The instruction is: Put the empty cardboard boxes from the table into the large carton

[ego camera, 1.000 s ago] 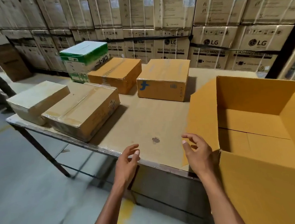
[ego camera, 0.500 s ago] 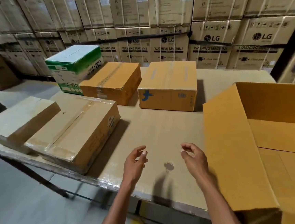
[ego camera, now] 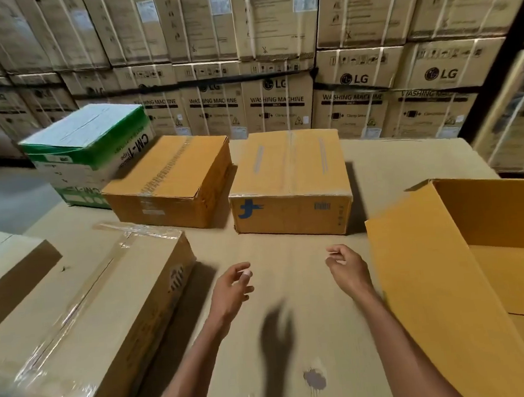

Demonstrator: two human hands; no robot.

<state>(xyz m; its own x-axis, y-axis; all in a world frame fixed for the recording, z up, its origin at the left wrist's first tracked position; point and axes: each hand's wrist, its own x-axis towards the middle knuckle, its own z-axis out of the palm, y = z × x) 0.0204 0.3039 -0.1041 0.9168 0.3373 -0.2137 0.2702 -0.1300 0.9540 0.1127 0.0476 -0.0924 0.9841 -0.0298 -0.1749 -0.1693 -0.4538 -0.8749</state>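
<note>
Several closed cardboard boxes lie on the table [ego camera: 294, 290]. A brown box with a blue mark [ego camera: 289, 183] sits straight ahead, another brown box [ego camera: 170, 181] to its left, and a green and white box [ego camera: 88, 150] at the far left. A long taped box [ego camera: 84, 321] lies near left, with a pale box [ego camera: 4, 271] beyond it at the frame edge. The large open carton [ego camera: 467, 243] stands at the right, nothing visible inside. My left hand [ego camera: 232, 288] and my right hand [ego camera: 347, 268] hover over the table just short of the blue-marked box, fingers loosely curled, holding nothing.
A wall of stacked washing machine cartons [ego camera: 273, 54] rises behind the table. A dark post [ego camera: 496, 67] stands at the back right. A worn hole [ego camera: 314, 379] marks the cardboard table cover near me. Grey floor [ego camera: 4, 195] shows at the left.
Both hands have moved forward over the table toward the blue-marked box. My view has come closer to the table and tilted down, so the boxes look larger.
</note>
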